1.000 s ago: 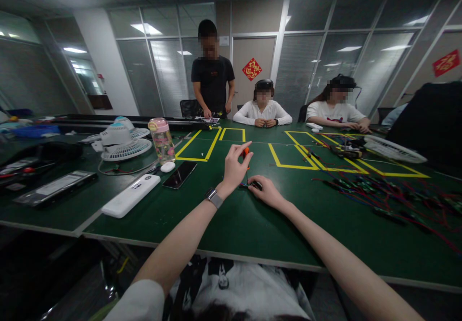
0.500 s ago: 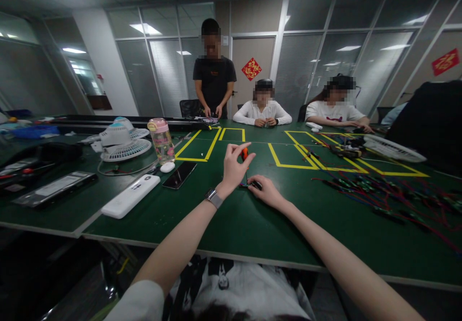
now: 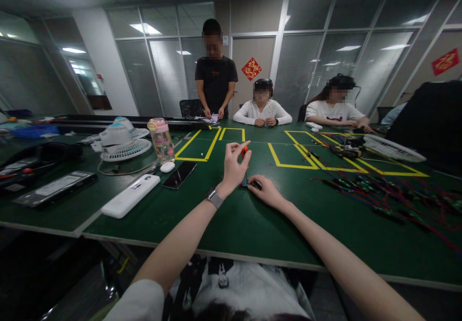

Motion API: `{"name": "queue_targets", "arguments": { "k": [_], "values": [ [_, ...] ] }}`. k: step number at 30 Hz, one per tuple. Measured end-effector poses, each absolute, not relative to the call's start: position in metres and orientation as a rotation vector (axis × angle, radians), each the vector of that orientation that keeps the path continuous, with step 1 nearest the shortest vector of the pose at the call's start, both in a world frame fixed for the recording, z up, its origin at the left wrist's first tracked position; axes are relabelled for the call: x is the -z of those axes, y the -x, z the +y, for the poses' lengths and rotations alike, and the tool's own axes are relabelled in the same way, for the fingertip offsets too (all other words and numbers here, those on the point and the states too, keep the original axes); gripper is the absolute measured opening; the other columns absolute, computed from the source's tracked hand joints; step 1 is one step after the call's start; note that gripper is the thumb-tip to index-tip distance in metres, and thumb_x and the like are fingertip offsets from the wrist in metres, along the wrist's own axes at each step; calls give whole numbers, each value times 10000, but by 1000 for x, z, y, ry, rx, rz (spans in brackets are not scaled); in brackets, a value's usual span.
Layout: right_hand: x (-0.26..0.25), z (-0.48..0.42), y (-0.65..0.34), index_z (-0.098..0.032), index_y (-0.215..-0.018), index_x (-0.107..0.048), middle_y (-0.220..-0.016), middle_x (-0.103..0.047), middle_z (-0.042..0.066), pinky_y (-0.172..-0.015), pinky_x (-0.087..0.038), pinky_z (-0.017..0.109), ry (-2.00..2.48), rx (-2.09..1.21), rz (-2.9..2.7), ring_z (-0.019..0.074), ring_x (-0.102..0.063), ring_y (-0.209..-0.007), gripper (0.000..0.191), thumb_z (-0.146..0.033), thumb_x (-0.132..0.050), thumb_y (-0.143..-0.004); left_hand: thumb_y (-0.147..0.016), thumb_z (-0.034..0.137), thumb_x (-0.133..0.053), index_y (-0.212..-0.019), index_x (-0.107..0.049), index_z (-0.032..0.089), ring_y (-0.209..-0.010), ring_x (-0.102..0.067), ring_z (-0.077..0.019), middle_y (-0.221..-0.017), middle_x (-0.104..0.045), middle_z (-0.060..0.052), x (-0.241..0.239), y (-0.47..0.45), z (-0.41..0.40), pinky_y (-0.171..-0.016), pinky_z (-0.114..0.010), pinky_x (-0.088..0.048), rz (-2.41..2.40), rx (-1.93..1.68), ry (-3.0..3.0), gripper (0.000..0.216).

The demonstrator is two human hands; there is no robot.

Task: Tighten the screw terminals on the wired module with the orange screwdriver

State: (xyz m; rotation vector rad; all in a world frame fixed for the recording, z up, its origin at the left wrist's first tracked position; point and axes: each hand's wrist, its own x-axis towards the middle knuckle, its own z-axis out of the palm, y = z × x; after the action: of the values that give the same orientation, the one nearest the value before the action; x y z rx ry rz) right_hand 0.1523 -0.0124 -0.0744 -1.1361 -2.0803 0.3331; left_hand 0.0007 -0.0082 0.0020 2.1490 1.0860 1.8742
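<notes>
So there's a big green table [image 3: 202, 224] under the left hand [image 3: 234, 167] and the right hand [image 3: 269, 192], with a messy heap of wires [image 3: 382, 191] off to the right of the right hand, and a pink-lidded bottle [image 3: 162, 143] plus a black phone [image 3: 179, 174] left of the left hand. The left hand's got an orange-handled screwdriver [image 3: 245, 152] pinched pretty much upright, and the right hand's fingertips are gripping a little dark part [image 3: 257, 185] just below it, too small to make out.

At twelve o'clock you read 招财进宝 on the red diamond [image 3: 251, 69] on the door [image 3: 260, 47]. Toward two o'clock, your second red sign [image 3: 446, 62] is blurred.
</notes>
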Motion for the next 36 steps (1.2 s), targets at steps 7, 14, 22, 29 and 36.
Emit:
{"name": "queue_targets", "arguments": {
  "k": [7,14,22,29,36],
  "values": [
    [75,-12,-153,-183,-880,-624,-932,-671,57,-828,-455,345,1137,-342,-2084,195,-604,-886,113,-164,-579,-778,-940,206,-382,-1246,-529,216,-943,-553,-141,-1030,-576,-53,-2,-1,-7,-865,-268,-439,981,-1841,-2145,340],
    [74,-13,-152,-175,-879,-627,-921,-672,63,-822,-454,345,1145,-344,-2084,195,-603,-864,113,-166,-575,-778,-898,247,-494,-1196,-582,227,-924,-534,-139,-1017,-505,-55,-4,-1,-10,-883,-268,-438,1058,-1845,-2167,312],
    [72,-14,-151,-174,-871,-614,-931,-672,65,-830,-449,349,1159,-359,-2080,200,-602,-877,93,-177,-569,-790,-896,237,-503,-1182,-575,216,-889,-545,-141,-963,-562,-42,-3,-1,-8,-841,-263,-448,1051,-1880,-2166,295],
    [72,-14,-152,-178,-863,-617,-923,-670,63,-822,-449,348,1149,-360,-2079,199,-601,-871,90,-180,-564,-789,-944,203,-378,-1256,-520,226,-976,-547,-137,-1065,-564,-56,-4,-1,-9,-889,-268,-430,950,-1813,-2171,343],
    [72,-14,-152,-174,-876,-617,-925,-671,65,-822,-449,346,1153,-354,-2083,197,-598,-871,104,-167,-565,-786,-892,270,-515,-1188,-583,224,-880,-540,-141,-962,-558,-43,-2,-1,-7,-851,-270,-438,1033,-1871,-2177,307]
  ]
}}
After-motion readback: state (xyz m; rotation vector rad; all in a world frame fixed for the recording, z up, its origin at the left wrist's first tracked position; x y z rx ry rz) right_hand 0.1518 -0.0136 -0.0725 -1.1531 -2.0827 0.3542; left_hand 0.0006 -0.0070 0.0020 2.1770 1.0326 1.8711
